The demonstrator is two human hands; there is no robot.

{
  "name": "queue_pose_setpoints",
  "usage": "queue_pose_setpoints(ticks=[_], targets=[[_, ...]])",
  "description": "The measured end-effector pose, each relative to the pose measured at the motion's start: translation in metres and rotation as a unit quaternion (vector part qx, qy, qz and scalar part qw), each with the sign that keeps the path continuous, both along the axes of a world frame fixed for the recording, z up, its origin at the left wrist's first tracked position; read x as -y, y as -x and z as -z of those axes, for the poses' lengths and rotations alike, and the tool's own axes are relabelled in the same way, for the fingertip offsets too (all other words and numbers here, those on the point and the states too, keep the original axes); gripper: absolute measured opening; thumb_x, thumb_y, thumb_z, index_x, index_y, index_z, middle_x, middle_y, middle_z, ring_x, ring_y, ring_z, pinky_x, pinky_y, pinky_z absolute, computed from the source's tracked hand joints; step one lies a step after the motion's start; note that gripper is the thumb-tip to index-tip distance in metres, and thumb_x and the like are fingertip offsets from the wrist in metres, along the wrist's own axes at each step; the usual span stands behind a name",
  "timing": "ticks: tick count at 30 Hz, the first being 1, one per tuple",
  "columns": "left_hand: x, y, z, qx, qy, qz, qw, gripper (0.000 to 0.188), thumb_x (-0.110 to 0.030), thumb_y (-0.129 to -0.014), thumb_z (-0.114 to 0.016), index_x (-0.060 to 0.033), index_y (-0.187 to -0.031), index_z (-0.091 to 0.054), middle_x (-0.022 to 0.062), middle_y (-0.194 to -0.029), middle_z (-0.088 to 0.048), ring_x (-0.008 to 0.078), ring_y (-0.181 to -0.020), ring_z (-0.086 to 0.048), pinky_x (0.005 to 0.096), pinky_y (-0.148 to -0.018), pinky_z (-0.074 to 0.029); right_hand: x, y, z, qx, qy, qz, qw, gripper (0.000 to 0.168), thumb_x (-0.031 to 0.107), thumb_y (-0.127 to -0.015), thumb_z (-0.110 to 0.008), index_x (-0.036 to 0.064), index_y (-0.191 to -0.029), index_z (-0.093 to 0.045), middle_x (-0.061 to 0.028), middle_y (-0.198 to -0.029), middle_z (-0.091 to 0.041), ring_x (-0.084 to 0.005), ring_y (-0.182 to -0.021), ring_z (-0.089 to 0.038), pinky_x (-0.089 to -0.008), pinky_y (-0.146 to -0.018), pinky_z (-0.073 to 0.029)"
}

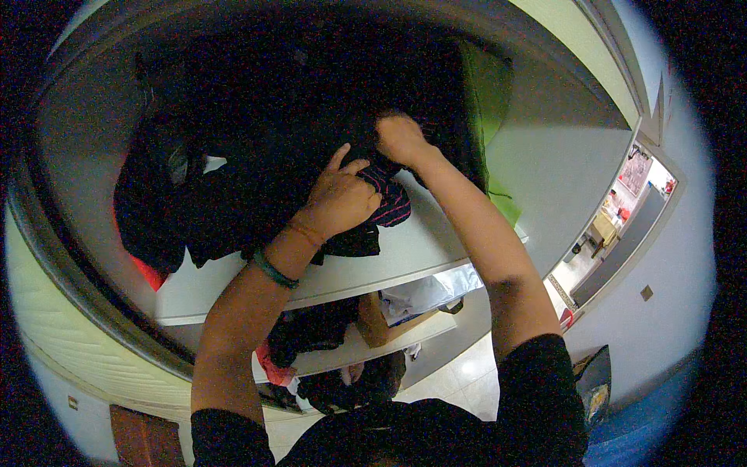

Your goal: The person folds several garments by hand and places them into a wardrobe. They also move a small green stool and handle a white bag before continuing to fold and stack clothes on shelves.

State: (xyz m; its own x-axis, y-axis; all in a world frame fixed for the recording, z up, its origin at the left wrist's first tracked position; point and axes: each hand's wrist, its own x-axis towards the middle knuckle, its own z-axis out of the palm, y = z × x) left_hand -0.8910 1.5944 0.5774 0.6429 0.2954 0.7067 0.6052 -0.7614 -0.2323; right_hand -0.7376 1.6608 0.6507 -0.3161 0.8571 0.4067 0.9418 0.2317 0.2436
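Observation:
A large heap of dark clothes (245, 117) lies on the white shelf (420, 257) of a wardrobe, its folds mostly lost in shadow. My left hand (344, 195) rests over the front of the heap, thumb and fingers spread, beside a black cloth with pink stripes (395, 201). Whether it pinches any fabric is unclear. Farther back and to the right, my right hand (400, 137) is curled with its fingertips hidden at the dark clothes; its grip cannot be made out. A green cloth (487, 99) hangs at the heap's right side, and a red piece (149, 271) shows at its lower left.
Lower shelves hold dark clothes (318, 333), a cardboard box (373, 321) with silvery plastic (423, 295), and a red cloth (271, 365). The shelf's front edge runs beneath my forearms. The wardrobe's side wall (554, 192) stands at right, with a doorway beyond it.

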Motion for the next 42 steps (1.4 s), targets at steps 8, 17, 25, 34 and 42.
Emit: queue_pose_setpoints(ticks=[8, 17, 25, 34, 42], targets=[[-0.006, 0.015, 0.007, 0.025, 0.003, -0.005, 1.0, 0.027, -0.022, -0.079, -0.051, -0.008, -0.062, -0.067, 0.0067, -0.074, -0.066, 0.0201, -0.109, -0.051, 0.0472, -0.108, -0.016, -0.01, -0.048, 0.041, 0.232, 0.11, 0.08, 0.963, 0.03, 0.018, -0.08, -0.052, 0.014, -0.109, -0.06, -0.0061, -0.105, -0.064, -0.0258, -0.102, -0.058, -0.0525, -0.106, -0.015], [-0.004, 0.007, 0.005, -0.034, 0.04, -0.053, 0.997, 0.023, -0.027, -0.081, -0.054, -0.0122, -0.071, -0.067, 0.0025, -0.084, -0.066, 0.0213, -0.116, -0.045, 0.0521, -0.107, -0.012, 0.053, -0.203, 0.048, 0.289, 0.026, 0.172, 0.941, 0.019, 0.022, -0.081, -0.052, 0.014, -0.088, -0.067, -0.0104, -0.095, -0.065, -0.0237, -0.101, -0.057, -0.0407, -0.104, -0.025], [0.002, 0.008, 0.002, 0.015, 0.036, 0.004, 0.999, 0.03, -0.025, -0.082, -0.049, -0.0067, -0.066, -0.067, 0.0075, -0.079, -0.066, 0.0227, -0.113, -0.048, 0.0503, -0.107, -0.013, 0.069, -0.143, 0.004, -0.085, -0.205, 0.007, 0.975, 0.034, 0.032, -0.081, -0.057, 0.007, -0.104, -0.059, -0.0164, -0.101, -0.059, -0.0341, -0.095, -0.055, -0.0461, -0.087, -0.042], [-0.003, 0.003, 0.006, 0.027, 0.024, 0.023, 0.999, 0.028, -0.026, -0.082, -0.051, -0.0072, -0.067, -0.066, 0.0083, -0.078, -0.066, 0.0222, -0.112, -0.049, 0.0482, -0.108, -0.012, -0.035, -0.181, -0.028, -0.139, -0.27, 0.106, 0.947, 0.074, 0.04, -0.079, -0.059, 0.014, -0.139, -0.025, -0.018, -0.126, -0.048, -0.0358, -0.105, -0.053, -0.045, -0.083, -0.046], [-0.006, 0.008, 0.013, 0.031, -0.007, -0.009, 0.999, 0.026, -0.022, -0.08, -0.052, -0.0071, -0.065, -0.065, 0.0093, -0.076, -0.065, 0.0224, -0.111, -0.05, 0.0482, -0.108, -0.014, -0.016, -0.085, -0.064, -0.261, -0.337, -0.032, 0.904, 0.052, 0.028, -0.081, -0.055, 0.014, -0.13, -0.042, -0.0195, -0.106, -0.059, -0.037, -0.088, -0.059, -0.0488, -0.072, -0.048]])
